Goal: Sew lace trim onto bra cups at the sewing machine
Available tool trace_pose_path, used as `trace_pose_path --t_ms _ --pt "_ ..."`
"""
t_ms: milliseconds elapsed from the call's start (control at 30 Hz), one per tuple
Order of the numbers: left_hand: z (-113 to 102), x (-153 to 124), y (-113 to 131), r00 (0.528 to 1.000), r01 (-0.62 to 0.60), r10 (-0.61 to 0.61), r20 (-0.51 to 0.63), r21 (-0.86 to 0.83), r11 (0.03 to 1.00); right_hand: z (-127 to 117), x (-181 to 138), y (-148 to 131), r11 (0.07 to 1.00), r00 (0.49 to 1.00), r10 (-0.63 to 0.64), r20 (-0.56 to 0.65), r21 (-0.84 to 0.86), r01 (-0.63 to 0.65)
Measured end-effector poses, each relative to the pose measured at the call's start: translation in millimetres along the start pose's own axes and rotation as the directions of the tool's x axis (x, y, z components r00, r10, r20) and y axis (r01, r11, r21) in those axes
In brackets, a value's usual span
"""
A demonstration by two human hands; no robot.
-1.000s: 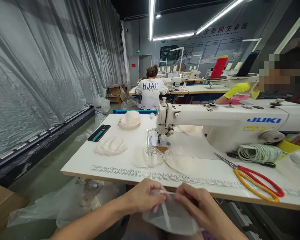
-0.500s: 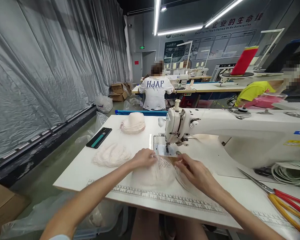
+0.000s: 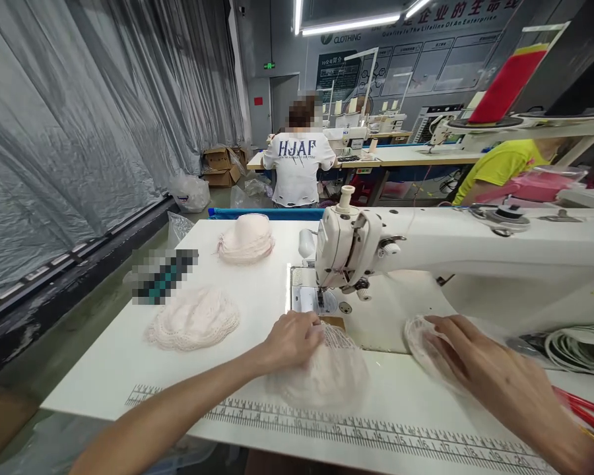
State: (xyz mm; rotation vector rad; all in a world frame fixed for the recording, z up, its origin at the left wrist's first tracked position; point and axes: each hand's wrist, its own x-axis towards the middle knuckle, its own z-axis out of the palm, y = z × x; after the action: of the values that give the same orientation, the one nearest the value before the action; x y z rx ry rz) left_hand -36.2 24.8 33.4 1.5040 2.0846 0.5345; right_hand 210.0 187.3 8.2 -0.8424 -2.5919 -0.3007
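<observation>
My left hand (image 3: 293,338) rests with curled fingers on the near stack of pale lace cups (image 3: 327,376), just in front of the needle plate (image 3: 313,300) of the white sewing machine (image 3: 450,254). My right hand (image 3: 480,359) lies flat, fingers stretched, on a second lace cup piece (image 3: 423,346) to the right, near the machine's base. Neither hand lifts its fabric off the white table (image 3: 103,369).
Two more piles of cups lie to the left: one near (image 3: 193,320), one far (image 3: 246,239). A blurred dark object (image 3: 162,276) sits at the left edge. Red-handled scissors (image 3: 581,412) and a coil of cord (image 3: 579,343) lie right. Other people work at tables behind.
Both hands came up from my lap to the table. Then my right hand slid one cup piece to the right, away from the stack under my left hand.
</observation>
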Motion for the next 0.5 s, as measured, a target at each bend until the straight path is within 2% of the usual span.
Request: trace_pose_path --t_ms 67,133,233,300,400,500 --pt "-2.9 -1.1 2.5 0.999 -0.008 0.011 0.040 -0.067 0.998 -9.6 7.5 -24.7 0.991 0.997 -0.047 -0.054 0.125 0.053" --pt "-6.3 -3.8 2.3 0.997 -0.038 0.047 0.057 -0.147 0.988 -12.3 16.1 -55.6 0.932 0.985 -0.151 -0.085 0.320 0.170" --pt "-9.1 -10.1 -1.7 0.994 -0.083 0.096 0.043 -0.242 0.967 -5.9 25.2 -92.4 0.826 0.957 -0.285 -0.049 0.495 0.271" --pt "-9.6 -14.3 -5.4 0.994 -0.056 0.085 0.072 -0.336 0.940 -1.7 25.2 -104.4 0.761 0.961 -0.278 -0.020 0.605 0.233" --pt "-10.3 -16.3 -9.5 0.990 0.001 0.063 0.128 -0.449 0.894 -5.0 19.6 -108.1 0.657 0.973 -0.201 0.113 0.752 0.049" --pt "-11.4 -8.6 -10.5 0.993 0.007 0.047 0.107 -0.458 0.889 -13.2 18.7 -105.8 0.559 0.960 -0.158 0.232 0.822 -0.107"
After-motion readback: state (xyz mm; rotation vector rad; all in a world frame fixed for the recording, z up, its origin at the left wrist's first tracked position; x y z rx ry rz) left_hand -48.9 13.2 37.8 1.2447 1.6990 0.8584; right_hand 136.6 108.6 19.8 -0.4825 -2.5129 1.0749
